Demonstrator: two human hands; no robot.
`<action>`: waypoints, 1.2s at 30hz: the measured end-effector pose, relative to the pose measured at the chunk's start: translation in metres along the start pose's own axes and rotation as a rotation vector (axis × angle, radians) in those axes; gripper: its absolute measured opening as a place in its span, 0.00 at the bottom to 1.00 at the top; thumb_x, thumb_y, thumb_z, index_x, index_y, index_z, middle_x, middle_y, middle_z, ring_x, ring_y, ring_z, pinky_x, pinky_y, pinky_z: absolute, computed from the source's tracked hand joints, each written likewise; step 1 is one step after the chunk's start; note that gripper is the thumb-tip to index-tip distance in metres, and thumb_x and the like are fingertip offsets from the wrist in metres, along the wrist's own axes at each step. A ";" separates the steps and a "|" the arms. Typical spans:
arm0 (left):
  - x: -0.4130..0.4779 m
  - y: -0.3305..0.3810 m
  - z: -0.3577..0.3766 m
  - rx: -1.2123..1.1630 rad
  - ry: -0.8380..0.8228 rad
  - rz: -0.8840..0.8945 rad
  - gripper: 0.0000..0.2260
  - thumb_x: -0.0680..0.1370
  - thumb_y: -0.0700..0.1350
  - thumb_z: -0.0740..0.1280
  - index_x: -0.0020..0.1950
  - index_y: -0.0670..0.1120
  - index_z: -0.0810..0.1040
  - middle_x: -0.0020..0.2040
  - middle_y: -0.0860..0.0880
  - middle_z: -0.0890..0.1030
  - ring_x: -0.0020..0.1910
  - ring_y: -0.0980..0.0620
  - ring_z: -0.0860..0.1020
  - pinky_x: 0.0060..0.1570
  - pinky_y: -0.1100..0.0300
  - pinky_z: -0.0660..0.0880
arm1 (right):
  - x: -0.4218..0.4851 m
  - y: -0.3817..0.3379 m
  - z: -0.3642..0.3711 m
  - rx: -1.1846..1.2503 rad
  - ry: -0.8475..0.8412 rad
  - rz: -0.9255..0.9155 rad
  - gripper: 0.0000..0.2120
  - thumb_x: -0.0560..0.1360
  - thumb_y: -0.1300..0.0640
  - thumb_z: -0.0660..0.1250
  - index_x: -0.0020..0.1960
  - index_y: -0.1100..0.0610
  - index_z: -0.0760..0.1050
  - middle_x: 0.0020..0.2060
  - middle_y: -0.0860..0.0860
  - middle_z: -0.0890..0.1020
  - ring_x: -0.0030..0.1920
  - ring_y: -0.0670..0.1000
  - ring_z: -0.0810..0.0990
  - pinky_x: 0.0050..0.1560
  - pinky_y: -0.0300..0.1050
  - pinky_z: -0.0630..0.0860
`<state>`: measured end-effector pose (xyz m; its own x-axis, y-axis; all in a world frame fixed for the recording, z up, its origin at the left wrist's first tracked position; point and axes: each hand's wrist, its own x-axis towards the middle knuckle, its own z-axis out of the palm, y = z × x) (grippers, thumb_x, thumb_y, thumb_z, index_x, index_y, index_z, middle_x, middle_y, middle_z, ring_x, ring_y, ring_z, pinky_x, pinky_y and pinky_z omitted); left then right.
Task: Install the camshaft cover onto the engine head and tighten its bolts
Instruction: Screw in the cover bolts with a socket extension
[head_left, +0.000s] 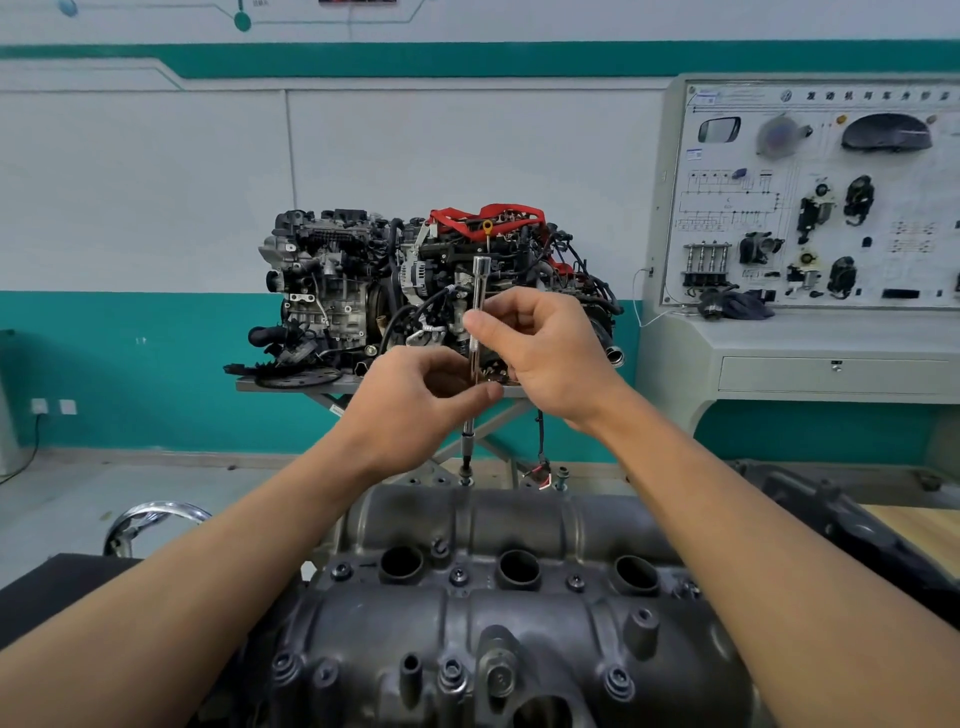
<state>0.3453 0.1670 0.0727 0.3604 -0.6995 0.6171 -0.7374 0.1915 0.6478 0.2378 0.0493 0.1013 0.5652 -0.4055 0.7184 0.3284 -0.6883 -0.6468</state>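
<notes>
The dark grey camshaft cover (498, 613) lies across the bottom of the view, with three round plug holes and several bolts seated along its edges. A long chrome socket extension bar (478, 291) stands upright over a bolt (466, 475) at the cover's far edge. My right hand (545, 348) pinches the upper part of the bar between thumb and fingers. My left hand (421, 400) grips the bar lower down, with its fingers curled round it. Another bolt (561, 475) stands raised at the far edge to the right.
A display engine (415, 291) sits on a grey stand behind the hands. At the right stands a grey training console with a component panel (821, 197). A chrome ring (150, 519) lies at the left, and a dark part (831, 509) lies on the wooden bench at the right.
</notes>
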 end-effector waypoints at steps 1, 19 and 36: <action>0.001 0.000 0.000 0.005 0.028 -0.005 0.08 0.73 0.47 0.77 0.45 0.44 0.83 0.37 0.48 0.86 0.37 0.52 0.84 0.40 0.59 0.81 | 0.000 0.001 0.000 -0.002 0.026 -0.008 0.06 0.75 0.54 0.73 0.43 0.56 0.80 0.32 0.47 0.79 0.34 0.44 0.75 0.38 0.40 0.76; -0.002 0.003 -0.002 0.073 0.004 0.004 0.06 0.76 0.43 0.74 0.43 0.41 0.83 0.38 0.44 0.86 0.37 0.52 0.83 0.40 0.58 0.81 | -0.004 0.000 0.003 0.029 -0.007 0.014 0.09 0.77 0.53 0.72 0.45 0.59 0.79 0.29 0.44 0.75 0.29 0.42 0.72 0.32 0.35 0.71; -0.003 0.002 -0.006 0.030 -0.094 -0.028 0.03 0.78 0.38 0.70 0.50 0.42 0.84 0.43 0.48 0.87 0.44 0.54 0.85 0.47 0.64 0.81 | -0.003 0.002 0.001 0.037 -0.082 0.007 0.14 0.80 0.55 0.67 0.49 0.68 0.79 0.29 0.51 0.71 0.29 0.46 0.68 0.30 0.33 0.67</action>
<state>0.3459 0.1742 0.0751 0.3272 -0.7661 0.5531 -0.7448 0.1512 0.6500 0.2375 0.0497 0.0970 0.6270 -0.3588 0.6915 0.3509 -0.6623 -0.6619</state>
